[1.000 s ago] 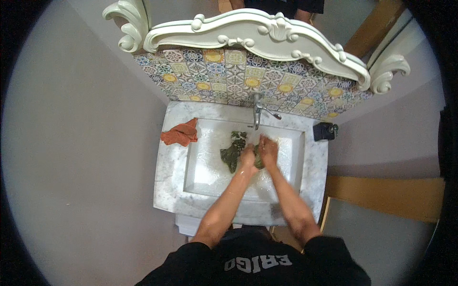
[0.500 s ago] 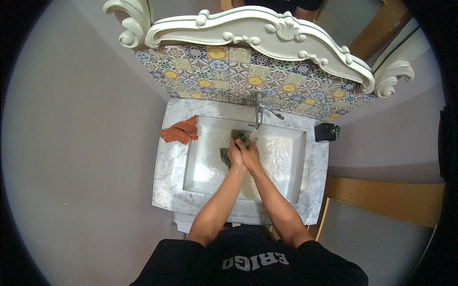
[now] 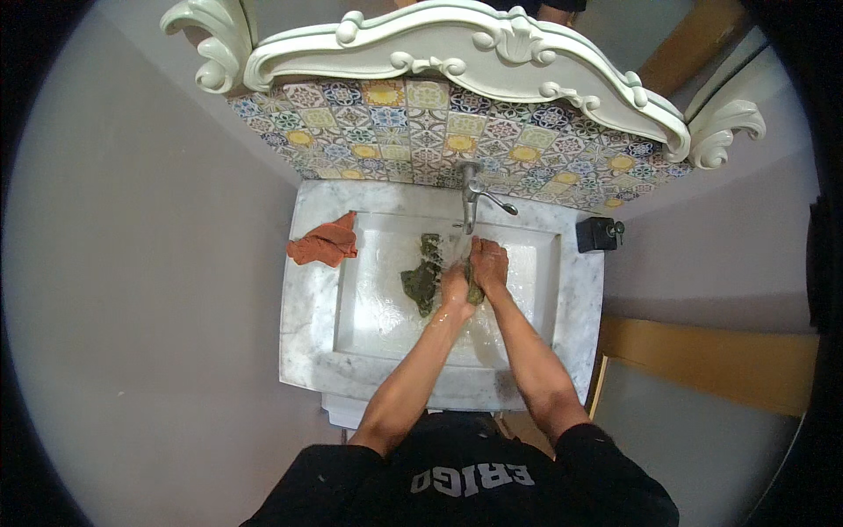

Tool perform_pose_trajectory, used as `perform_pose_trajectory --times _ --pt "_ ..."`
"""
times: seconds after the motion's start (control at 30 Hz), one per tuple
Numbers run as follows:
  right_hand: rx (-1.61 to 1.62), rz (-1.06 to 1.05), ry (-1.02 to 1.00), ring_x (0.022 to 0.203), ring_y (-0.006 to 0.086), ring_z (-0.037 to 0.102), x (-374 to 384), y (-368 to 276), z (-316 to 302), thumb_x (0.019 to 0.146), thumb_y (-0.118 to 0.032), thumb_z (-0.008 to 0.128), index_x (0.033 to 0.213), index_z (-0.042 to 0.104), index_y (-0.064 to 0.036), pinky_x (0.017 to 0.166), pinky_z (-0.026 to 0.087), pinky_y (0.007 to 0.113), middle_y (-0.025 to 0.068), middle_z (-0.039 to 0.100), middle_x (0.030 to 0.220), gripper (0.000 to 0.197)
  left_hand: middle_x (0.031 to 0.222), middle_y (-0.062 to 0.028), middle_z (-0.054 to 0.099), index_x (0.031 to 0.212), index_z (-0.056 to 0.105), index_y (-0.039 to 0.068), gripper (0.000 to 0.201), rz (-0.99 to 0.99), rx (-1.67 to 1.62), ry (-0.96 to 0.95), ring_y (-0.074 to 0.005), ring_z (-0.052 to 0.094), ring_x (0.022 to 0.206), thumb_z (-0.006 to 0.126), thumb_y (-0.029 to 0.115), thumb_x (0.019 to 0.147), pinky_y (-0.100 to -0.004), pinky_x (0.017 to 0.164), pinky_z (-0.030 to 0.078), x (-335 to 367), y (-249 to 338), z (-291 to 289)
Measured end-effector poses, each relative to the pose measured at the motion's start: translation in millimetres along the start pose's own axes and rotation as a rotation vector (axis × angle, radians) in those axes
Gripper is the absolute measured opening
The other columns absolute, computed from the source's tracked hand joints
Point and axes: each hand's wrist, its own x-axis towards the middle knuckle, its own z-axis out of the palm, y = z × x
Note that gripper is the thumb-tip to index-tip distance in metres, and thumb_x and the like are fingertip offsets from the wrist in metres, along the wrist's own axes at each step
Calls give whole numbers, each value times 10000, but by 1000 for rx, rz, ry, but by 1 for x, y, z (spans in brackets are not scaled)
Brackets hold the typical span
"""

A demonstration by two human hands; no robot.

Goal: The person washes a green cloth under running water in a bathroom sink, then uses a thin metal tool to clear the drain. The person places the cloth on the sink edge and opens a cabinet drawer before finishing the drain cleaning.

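Note:
A wet, dark green cloth (image 3: 421,283) is spread in the white sink basin (image 3: 369,341), mostly left of my hands. Another green bit of cloth shows between my wrists. My left hand (image 3: 454,285) is closed on the cloth under the faucet's stream; its fingers are partly hidden by splashing water. Close beside it, my right hand (image 3: 489,262) curls around the cloth, knuckles up. From the metal faucet (image 3: 471,206) water runs down onto the cloth and my left hand.
A crumpled orange cloth (image 3: 325,241) lies on the left of the marble counter (image 3: 307,338). At the right edge stands a black dispenser (image 3: 597,234). Patterned tiles (image 3: 430,123) and an ornate white mirror frame (image 3: 457,48) rise behind the faucet.
My hands have shifted right, and the right hand has turned knuckles up. More of the green cloth now shows on the left, and some appears between my wrists.

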Motion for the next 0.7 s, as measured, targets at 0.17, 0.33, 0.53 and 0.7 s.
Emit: perform_pose_trajectory --times 0.17,0.33,0.53,0.7 --pt "305 -338 334 829 470 649 -61 -34 33 1017 -302 418 929 667 4 739 514 536 247 692 958 405 981 -91 625 1055 598 28 390 -47 375 288 -218 600 864 481 400 1027 -418 767 528 18 52 -28" --pt "150 -50 158 916 494 624 33 19 28 1002 -272 491 1111 623 13 794 501 528 268 672 1042 333 865 -39 533 936 553 104 290 126 86 144 -210 564 826 493 375 1018 -398 768 519 7 37 0" --pt "398 -44 229 1203 436 524 -4 -2 45 955 -279 591 1312 525 13 1010 404 503 286 555 1285 466 1040 -93 611 981 543 125 345 215 -77 199 -249 599 924 416 441 1035 -392 911 487 -3 65 -18" --pt "259 101 -70 1071 479 598 22 -12 28 956 -243 576 1119 643 41 936 473 529 312 634 1125 335 1134 -112 649 1158 592 61 510 -47 -206 132 -266 602 1057 349 495 1044 -432 976 472 -47 22 12"
